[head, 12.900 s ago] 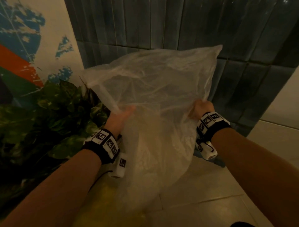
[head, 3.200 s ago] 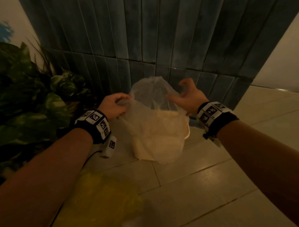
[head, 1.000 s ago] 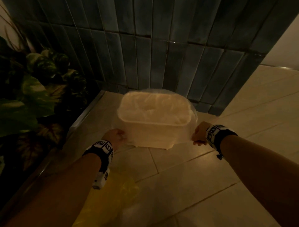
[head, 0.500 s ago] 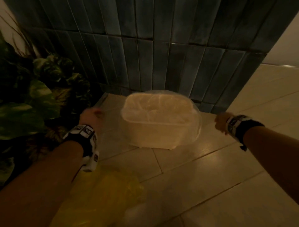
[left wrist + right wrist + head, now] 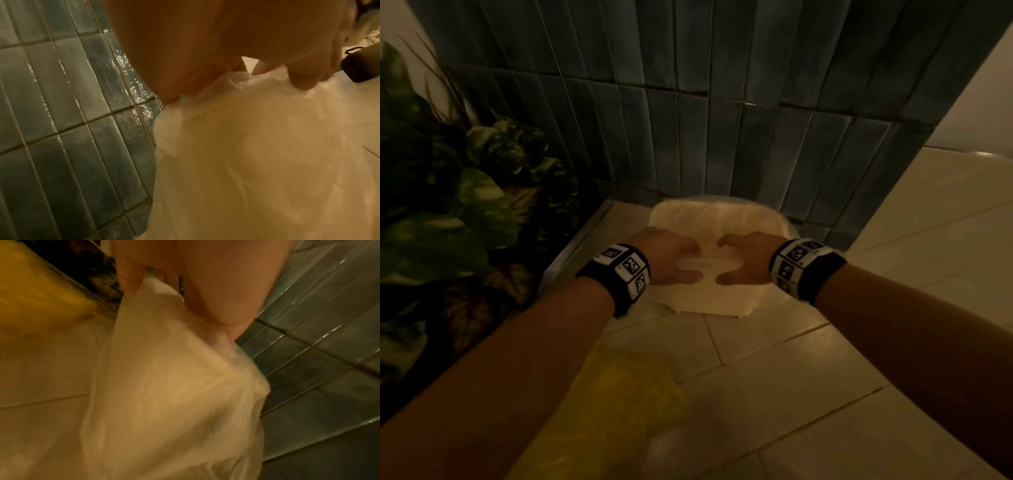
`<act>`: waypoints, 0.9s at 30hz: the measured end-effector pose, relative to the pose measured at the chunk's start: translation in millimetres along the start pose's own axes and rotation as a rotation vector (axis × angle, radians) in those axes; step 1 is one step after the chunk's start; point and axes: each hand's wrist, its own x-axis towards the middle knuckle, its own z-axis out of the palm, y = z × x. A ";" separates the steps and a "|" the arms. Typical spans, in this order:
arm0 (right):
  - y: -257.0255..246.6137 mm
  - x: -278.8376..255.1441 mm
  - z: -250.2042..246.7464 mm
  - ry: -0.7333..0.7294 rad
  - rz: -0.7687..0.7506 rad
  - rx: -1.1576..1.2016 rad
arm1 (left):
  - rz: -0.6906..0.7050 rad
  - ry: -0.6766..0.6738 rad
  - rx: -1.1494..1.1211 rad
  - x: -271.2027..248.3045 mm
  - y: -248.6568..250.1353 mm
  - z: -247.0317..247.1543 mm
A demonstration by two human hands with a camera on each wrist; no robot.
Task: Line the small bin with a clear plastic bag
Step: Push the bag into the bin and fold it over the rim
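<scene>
A small cream bin stands on the floor against the tiled wall. A clear plastic bag lies inside it, with its mouth folded over the rim and down the sides. My left hand and right hand meet at the near rim, thumbs on the outside, fingers curled over the top. In the left wrist view the thumb presses the bag against the rim. In the right wrist view the thumb and fingers pinch the film.
A crumpled yellow plastic bag lies on the floor tiles just in front of the bin. Leafy plants fill the left side behind a metal strip. The teal tiled wall stands right behind the bin; open floor lies to the right.
Half a second ago both hands were apart, off to either side of the bin. They have come together at the near rim and taken hold of the bag there.
</scene>
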 end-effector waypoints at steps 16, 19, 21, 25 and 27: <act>10.2 10.1 4.7 -0.158 0.022 -0.428 | -0.178 -0.245 0.383 10.2 -1.2 -2.9; 14.1 5.3 2.6 -0.122 -0.008 -0.343 | -0.143 -0.208 0.234 3.5 -2.5 -8.7; 15.9 0.4 -15.4 -0.038 -0.042 -0.207 | -0.123 -0.050 -0.052 1.3 -5.8 -24.3; 19.7 14.2 -68.1 0.240 -0.055 -0.091 | -0.057 0.289 -0.264 21.6 -22.7 -56.4; 19.3 31.4 -81.8 0.283 -0.046 -0.146 | -0.061 0.277 -0.187 38.2 -30.3 -57.5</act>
